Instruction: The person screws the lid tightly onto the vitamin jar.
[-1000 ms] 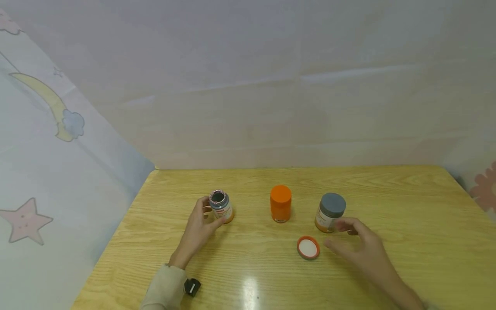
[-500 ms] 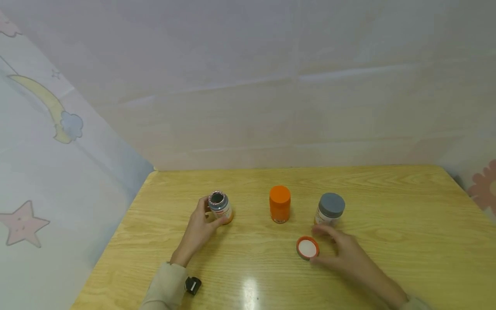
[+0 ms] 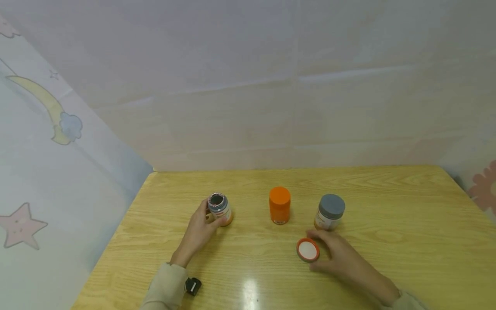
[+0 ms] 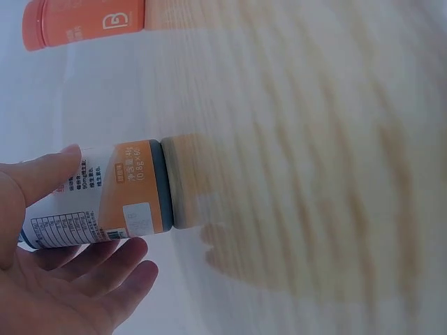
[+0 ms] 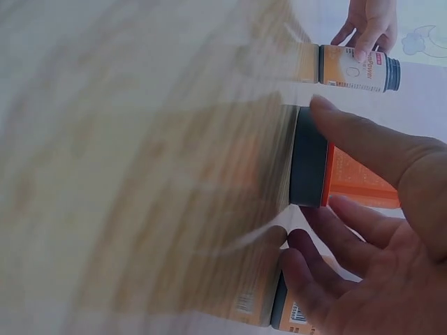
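My left hand (image 3: 201, 226) holds an open-topped supplement jar (image 3: 221, 212) upright on the table, thumb on one side and fingers round the other. Its neck is grey, its label white and orange (image 4: 126, 185). My right hand (image 3: 341, 258) has thumb and fingers round opposite edges of an upturned jar lid (image 3: 308, 249). White liner and an orange-red rim face up; the lid's side is dark grey (image 5: 309, 157). Behind that hand stands a capped jar (image 3: 330, 213) with a grey top.
An orange jar (image 3: 280, 205) with its cap on stands between the two grey-topped jars. A small black object (image 3: 192, 285) lies by the left sleeve. The wooden table (image 3: 248, 249) backs onto a pale cloth wall (image 3: 240, 107).
My right hand has moved left and toward me, from beside the grey-capped jar to the upturned lid, its thumb and fingers coming round it. The left hand stays at its jar.
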